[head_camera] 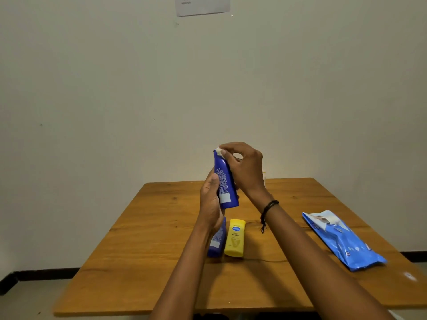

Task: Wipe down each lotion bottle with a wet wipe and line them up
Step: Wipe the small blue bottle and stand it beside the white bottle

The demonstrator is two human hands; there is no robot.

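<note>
A dark blue lotion bottle point(225, 181) is held up above the wooden table point(150, 262), tilted slightly left at its top. My left hand point(210, 204) grips its lower half from the left. My right hand point(242, 167) pinches a small white wet wipe point(219, 150) against the bottle's top end. Below, a yellow lotion bottle point(235, 237) lies flat on the table. Beside it on the left lies a second blue bottle point(217, 241), partly hidden by my left forearm.
A light blue pack of wet wipes point(344, 239) lies on the table at the right, its flap open. A pale wall stands right behind the table, with a paper sheet point(202, 5) taped high up. A small pale object point(264, 177) peeks out behind my right wrist.
</note>
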